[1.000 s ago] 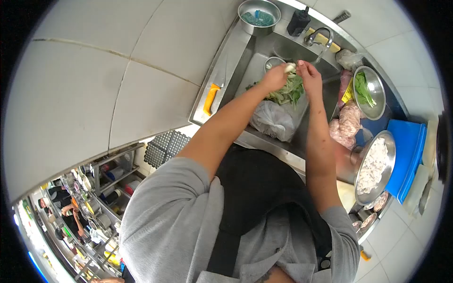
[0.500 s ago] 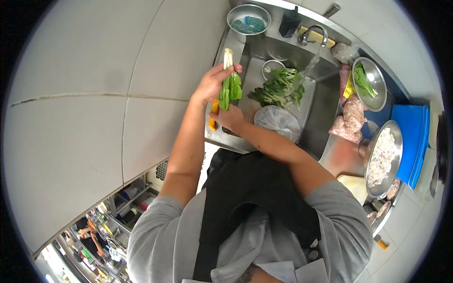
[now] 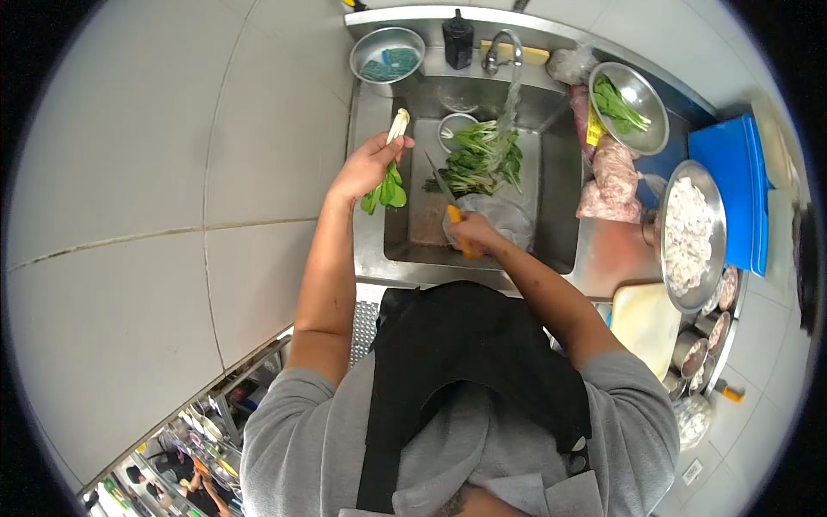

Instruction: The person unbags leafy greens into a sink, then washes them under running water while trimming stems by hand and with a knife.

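My left hand [image 3: 366, 170] is closed around a small bunch of leafy greens [image 3: 387, 191], over the sink's left rim. Its pale stem ends point up and away, and the leaves hang below my fingers. My right hand [image 3: 479, 233] grips the orange handle of a knife [image 3: 444, 184] over the near part of the sink. The blade points forward and left, apart from the bunch. More leafy greens [image 3: 482, 159] lie in the sink [image 3: 551, 198] under running water from the faucet [image 3: 504, 53]. A clear plastic bag [image 3: 508, 220] lies behind my right hand.
A metal bowl with a green scouring pad [image 3: 383, 69] stands at the back left, near a black bottle [image 3: 458, 41]. On the right are a bowl of greens [image 3: 622, 108], bagged meat [image 3: 613, 177], a bowl of white pieces [image 3: 689, 237] and a cutting board [image 3: 644, 323].
My right hand has moved away from the left hand, rightward over the sink, with the knife. My left hand still holds the greens. The whole view has shifted.
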Demonstrator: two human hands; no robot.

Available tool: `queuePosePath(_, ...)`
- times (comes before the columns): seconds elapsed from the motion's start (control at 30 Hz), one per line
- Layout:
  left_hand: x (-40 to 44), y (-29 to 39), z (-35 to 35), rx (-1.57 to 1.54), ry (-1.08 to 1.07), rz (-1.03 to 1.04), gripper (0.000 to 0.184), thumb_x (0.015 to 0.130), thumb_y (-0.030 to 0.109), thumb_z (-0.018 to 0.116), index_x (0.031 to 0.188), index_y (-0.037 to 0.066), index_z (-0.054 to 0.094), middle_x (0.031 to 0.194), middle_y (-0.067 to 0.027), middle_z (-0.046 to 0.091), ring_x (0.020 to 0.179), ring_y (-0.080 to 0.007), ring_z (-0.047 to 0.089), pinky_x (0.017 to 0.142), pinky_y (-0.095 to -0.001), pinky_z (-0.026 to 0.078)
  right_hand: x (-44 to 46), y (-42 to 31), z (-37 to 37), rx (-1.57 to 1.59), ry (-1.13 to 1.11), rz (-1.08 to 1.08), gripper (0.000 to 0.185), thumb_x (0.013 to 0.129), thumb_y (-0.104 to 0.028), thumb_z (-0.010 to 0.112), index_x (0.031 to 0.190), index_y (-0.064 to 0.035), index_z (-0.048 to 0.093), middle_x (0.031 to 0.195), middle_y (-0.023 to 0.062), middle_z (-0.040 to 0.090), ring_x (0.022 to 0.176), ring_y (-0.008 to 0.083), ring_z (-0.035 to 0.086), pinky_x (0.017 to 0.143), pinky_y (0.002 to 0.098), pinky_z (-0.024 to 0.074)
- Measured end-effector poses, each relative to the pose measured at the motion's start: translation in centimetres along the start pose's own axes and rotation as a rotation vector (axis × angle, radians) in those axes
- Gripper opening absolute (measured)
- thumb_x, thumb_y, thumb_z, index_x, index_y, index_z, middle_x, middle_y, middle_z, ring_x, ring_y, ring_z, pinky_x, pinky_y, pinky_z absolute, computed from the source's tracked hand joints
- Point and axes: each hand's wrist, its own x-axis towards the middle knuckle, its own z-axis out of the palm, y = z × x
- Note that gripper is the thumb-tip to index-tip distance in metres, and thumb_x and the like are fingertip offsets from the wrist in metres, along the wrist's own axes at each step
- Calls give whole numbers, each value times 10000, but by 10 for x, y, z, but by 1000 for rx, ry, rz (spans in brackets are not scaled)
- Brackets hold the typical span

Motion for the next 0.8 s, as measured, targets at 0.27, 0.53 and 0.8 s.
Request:
queuePosePath(0.27,66,-31,66,841,-190,148,344,1020,292,452,1080,-17,591,986,-262,638,959,-428,611,840,-483,460,-103,-36,-91,0,339,-323,357,929,-369,580,987,-17,586,853,263,660,772,437,649,642,495,485)
queuePosePath(0.53,113,-3,144,885,-343,292,277,980,210,434,1037,1,607,992,-262,647,990,-433,612,865,-490,465,-89,-66,-104,-343,729,-623,355,971,-360,536,991,-5,532,792,279,636,775,489,620,698,553,481)
queuePosePath(0.8,138,0,160,897,-397,369,219,916,129,484,991,-9,636,991,-258,648,972,-424,615,855,-493,477,-78,-31,-117,-409,792,-634,329,985,-336,519,953,-10,484,840,289,634,795,497,615,693,571,473)
